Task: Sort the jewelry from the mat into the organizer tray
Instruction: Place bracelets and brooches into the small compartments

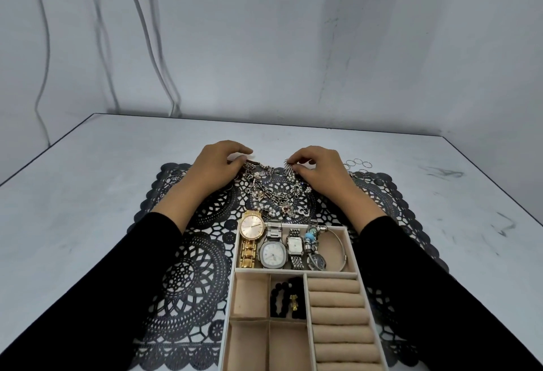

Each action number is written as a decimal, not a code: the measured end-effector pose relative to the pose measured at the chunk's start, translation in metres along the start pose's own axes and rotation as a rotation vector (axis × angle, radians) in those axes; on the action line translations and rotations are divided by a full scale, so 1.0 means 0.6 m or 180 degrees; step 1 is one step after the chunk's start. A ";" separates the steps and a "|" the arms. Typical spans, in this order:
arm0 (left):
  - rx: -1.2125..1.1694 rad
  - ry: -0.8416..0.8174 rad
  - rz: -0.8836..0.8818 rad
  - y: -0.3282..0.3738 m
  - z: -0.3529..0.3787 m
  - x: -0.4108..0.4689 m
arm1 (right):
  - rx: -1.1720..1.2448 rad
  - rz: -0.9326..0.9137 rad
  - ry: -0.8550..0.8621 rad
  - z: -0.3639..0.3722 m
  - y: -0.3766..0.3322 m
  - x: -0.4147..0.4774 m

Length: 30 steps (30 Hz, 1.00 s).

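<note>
A tangled heap of pearl and chain necklaces lies on the black lace mat, just beyond the beige organizer tray. My left hand rests on the heap's left end, fingers curled onto a chain. At the heap's right end my right hand pinches a small spiky silver piece. The tray's far compartment holds a gold watch, silver watches and a beaded bracelet. A black bead bracelet fills one small compartment. The ring rolls are bare.
Several thin silver rings lie on the mat's far right corner and the table beyond it. More small rings sit at the mat's far left. The white table ends at a grey backdrop wall with hanging cables.
</note>
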<state>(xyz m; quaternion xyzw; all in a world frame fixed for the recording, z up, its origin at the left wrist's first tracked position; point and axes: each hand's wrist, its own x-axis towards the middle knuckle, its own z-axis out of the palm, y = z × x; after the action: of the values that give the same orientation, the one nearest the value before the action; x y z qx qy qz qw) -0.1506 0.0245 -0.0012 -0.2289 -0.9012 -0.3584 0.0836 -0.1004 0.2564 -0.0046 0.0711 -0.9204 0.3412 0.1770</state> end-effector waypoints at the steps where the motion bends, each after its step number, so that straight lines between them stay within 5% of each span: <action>1: 0.0069 -0.0090 -0.0037 -0.005 -0.003 0.000 | 0.0003 -0.0025 0.0022 0.001 0.001 0.001; 30: 0.0255 -0.0332 -0.0317 0.010 -0.009 0.021 | 0.1070 0.0255 0.0124 -0.016 -0.006 -0.006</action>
<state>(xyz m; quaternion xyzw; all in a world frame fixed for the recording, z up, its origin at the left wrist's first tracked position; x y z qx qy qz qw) -0.1586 0.0293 0.0103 -0.1986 -0.9282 -0.3134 0.0276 -0.0932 0.2604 0.0028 0.0563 -0.8489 0.4983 0.1667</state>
